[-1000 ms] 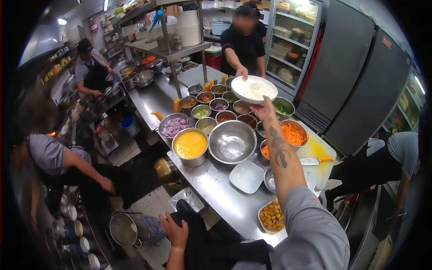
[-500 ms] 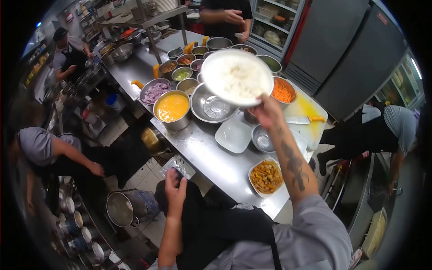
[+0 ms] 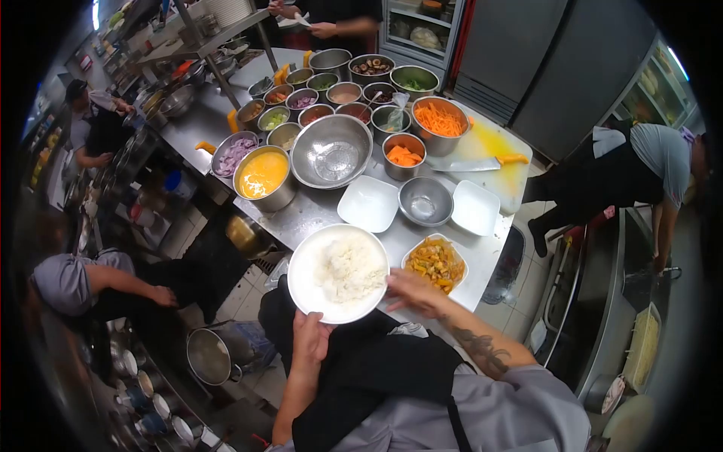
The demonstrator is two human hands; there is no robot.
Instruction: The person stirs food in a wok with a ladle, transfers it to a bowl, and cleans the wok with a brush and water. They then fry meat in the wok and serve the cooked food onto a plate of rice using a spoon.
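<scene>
Both my hands hold a white plate (image 3: 304,280) heaped with white rice (image 3: 348,269), close to my chest at the near edge of the steel counter (image 3: 301,213). My left hand (image 3: 312,336) supports the plate's near rim from below. My right hand (image 3: 413,291) grips its right rim. Just right of the plate sits a white dish of yellow-orange cooked food (image 3: 435,262).
The counter carries a large empty steel bowl (image 3: 331,151), a pot of yellow liquid (image 3: 262,176), empty white dishes (image 3: 368,203), tubs of chopped vegetables and a cutting board with a knife (image 3: 471,163). Other people stand left, far back and right. Fridges line the right wall.
My right hand has brought the rice plate from high over the counter down to my chest. My left hand has risen and taken hold of its near rim.
</scene>
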